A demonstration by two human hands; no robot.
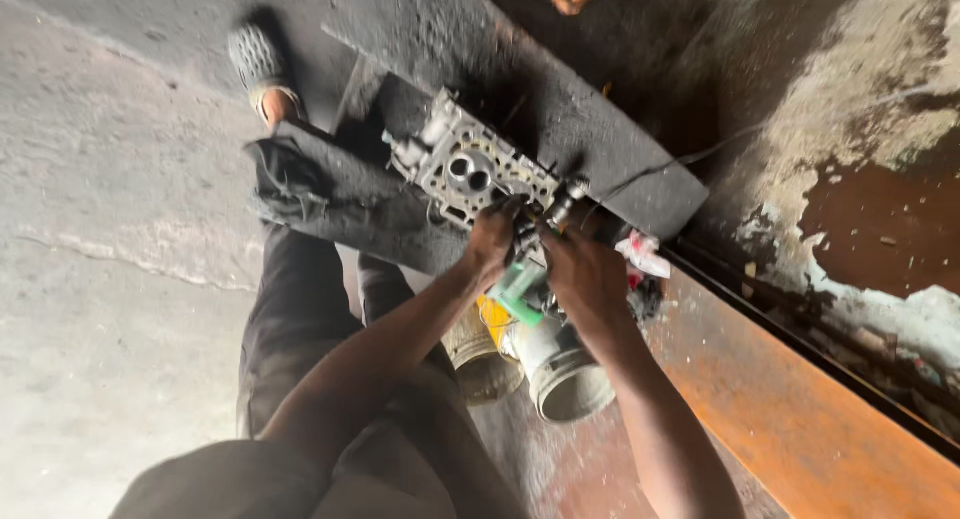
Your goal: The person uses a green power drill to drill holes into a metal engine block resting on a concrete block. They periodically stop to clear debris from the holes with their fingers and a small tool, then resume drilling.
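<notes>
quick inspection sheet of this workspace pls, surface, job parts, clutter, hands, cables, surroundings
surface: dark, grimy slab set across a rusty orange beam
job's things: grey metal engine part with round ports lying on the slab; green-handled tool at its near end
clutter: dirty dark rag beside the part; two open tins below the hands; white and red scrap
hands: left hand and right hand close together at the part's end; exact grip hidden
cables: thin wire trailing off the slab to the right
surroundings: concrete floor; person's shoe; stained, patchy ground on the right
</notes>
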